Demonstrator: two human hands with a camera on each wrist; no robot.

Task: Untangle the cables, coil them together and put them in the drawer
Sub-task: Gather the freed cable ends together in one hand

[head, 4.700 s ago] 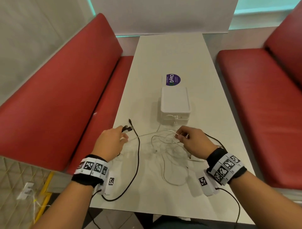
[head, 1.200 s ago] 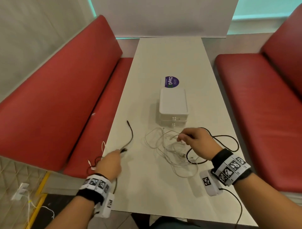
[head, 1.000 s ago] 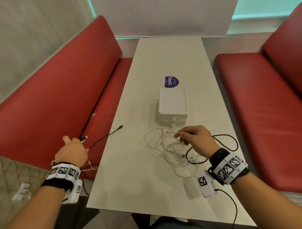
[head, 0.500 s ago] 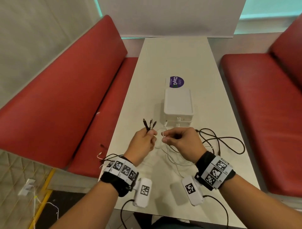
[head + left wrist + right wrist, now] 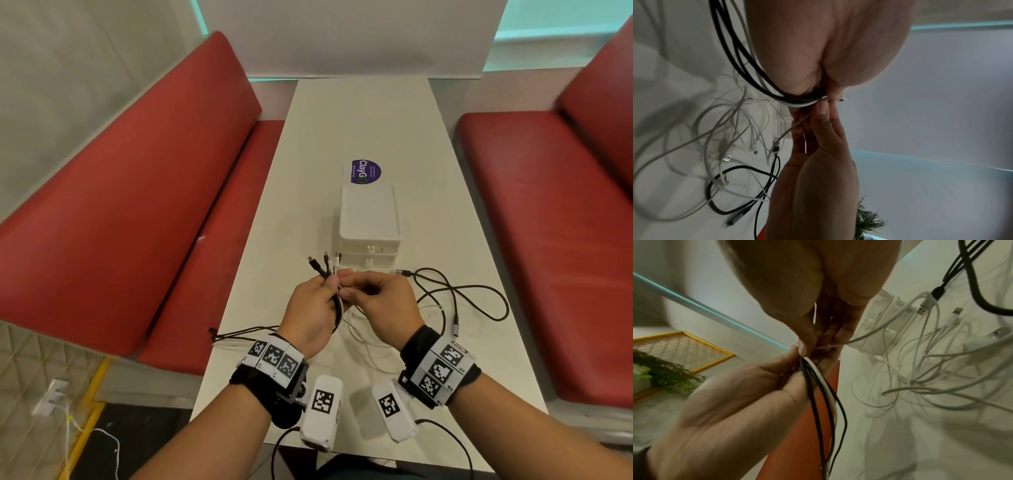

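Observation:
My left hand [image 5: 329,283] grips a bundle of black and white cable ends [image 5: 325,265], with the plugs sticking up above the fist. My right hand [image 5: 346,283] is right beside it and pinches a thin white cable [image 5: 830,346] at the left thumb. In the left wrist view the bundle [image 5: 797,101] bends under the palm. Loose white cables [image 5: 364,330] lie on the table below both hands, and black cable loops [image 5: 479,301] lie to the right. The white two-drawer box [image 5: 370,222] stands just behind the hands, both drawers closed.
The narrow white table [image 5: 363,113] runs between two red benches [image 5: 137,222] [image 5: 548,222]. A purple sticker [image 5: 365,171] lies behind the box. Black cable strands [image 5: 239,332] hang over the table's left edge. Cable plugs [image 5: 777,144] rest on the table.
My left hand swung back from over the left bench to the table's middle with the cable ends. My right hand met it there. Black loops now lie to the right.

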